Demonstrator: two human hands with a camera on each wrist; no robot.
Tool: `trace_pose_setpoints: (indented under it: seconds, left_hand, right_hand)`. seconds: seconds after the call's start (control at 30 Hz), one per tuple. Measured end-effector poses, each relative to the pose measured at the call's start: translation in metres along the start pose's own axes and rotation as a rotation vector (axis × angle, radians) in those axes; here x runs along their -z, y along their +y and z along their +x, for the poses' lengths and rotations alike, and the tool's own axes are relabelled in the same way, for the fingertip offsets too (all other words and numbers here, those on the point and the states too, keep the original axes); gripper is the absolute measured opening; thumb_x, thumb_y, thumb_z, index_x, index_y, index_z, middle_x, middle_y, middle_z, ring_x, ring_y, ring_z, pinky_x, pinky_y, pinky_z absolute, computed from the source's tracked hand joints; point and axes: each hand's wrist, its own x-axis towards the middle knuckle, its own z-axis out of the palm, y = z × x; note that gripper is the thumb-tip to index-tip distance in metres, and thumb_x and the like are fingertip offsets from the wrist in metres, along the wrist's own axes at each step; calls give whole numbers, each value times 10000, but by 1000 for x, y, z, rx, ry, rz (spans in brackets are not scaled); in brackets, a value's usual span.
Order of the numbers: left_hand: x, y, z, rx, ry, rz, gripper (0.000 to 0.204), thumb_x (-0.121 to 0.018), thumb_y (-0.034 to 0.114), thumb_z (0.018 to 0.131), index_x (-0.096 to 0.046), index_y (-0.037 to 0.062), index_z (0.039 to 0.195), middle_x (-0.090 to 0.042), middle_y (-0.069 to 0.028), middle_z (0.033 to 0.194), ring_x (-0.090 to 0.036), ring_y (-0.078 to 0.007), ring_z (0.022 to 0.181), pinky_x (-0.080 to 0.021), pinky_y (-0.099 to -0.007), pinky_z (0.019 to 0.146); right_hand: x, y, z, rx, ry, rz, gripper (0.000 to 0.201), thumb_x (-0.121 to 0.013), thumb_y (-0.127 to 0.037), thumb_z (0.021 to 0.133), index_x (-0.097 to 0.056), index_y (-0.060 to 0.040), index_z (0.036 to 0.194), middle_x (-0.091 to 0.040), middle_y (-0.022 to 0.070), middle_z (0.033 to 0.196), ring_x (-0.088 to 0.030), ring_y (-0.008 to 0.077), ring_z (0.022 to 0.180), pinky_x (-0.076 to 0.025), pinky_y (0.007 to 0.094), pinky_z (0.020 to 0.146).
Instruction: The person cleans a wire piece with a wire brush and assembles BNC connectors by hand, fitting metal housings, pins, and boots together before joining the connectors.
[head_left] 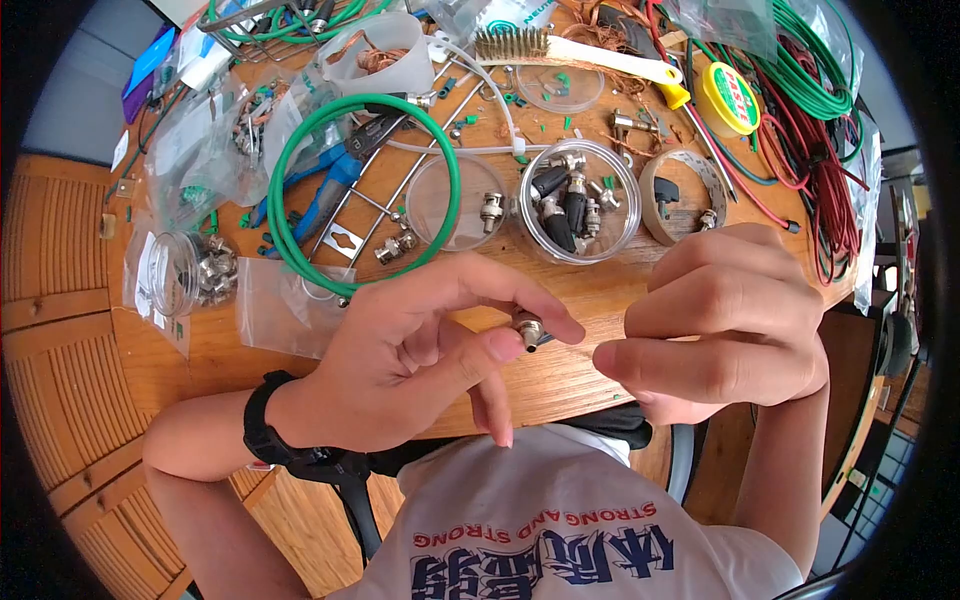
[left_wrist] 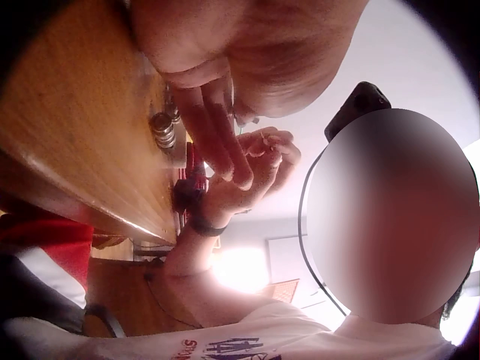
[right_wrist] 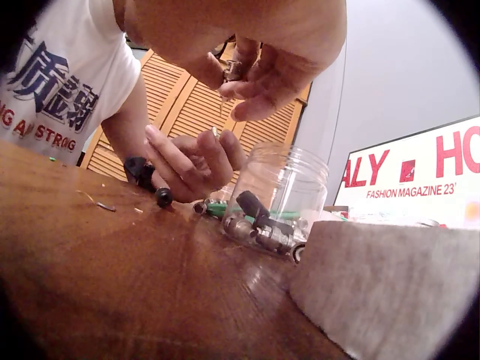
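Observation:
In the head view my left hand pinches a small silver coaxial connector between thumb and forefinger, one end facing my body. Its other fingers spread toward my shirt. My right hand is close by on the right with fingers curled, their backs hiding the grip. The right wrist view shows a metal connector part held among the right hand's fingers, above the left hand. From the left wrist, the right hand appears beyond the left fingers, its fingertips drawn together.
A clear jar of connectors and a tape roll stand just ahead. Farther out lie a green cable coil, a blue-handled tool, a wire brush, a yellow paste tin and red cables.

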Motion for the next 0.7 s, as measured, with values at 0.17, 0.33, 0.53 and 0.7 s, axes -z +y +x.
trace_pose_setpoints:
  seconds: [0.17,0.33,0.53,0.7]
  left_hand:
    - [2,1,0,-7,-14,55,238,-483,73,1092,-489,-86,1269,-633,-273,1232,-757,-279,756,-660,-329,554]
    - [1,1,0,6,4,55,229,-493,62,1086,-506,-87,1259,-643,-268,1206,-755,-270,746,-654,-325,542]
    - [-1,-5,1,-35,35,24,232,-505,63,1084,-519,-86,1261,-654,-249,1197,-755,-249,761,-654,-319,544]
    - [2,-2,-1,34,8,8,235,-533,64,1077,-523,-72,1269,-650,-230,1176,-751,-236,810,-659,-317,567]
  right_hand:
    - [-2,-1,1,-2,-4,-30,135,-840,-212,874,-783,-101,926,-678,-5,778,-602,145,574,-454,264,471]
    - [-4,-5,2,-47,16,-19,200,-884,-231,839,-772,-93,933,-701,4,776,-622,148,573,-464,265,468]
    - [-7,-5,1,-59,30,3,258,-893,-294,826,-766,-100,939,-708,-10,772,-622,136,564,-467,255,463]
    - [-8,-4,2,-44,44,-3,280,-892,-320,817,-766,-103,942,-714,-16,780,-618,121,560,-462,243,461]
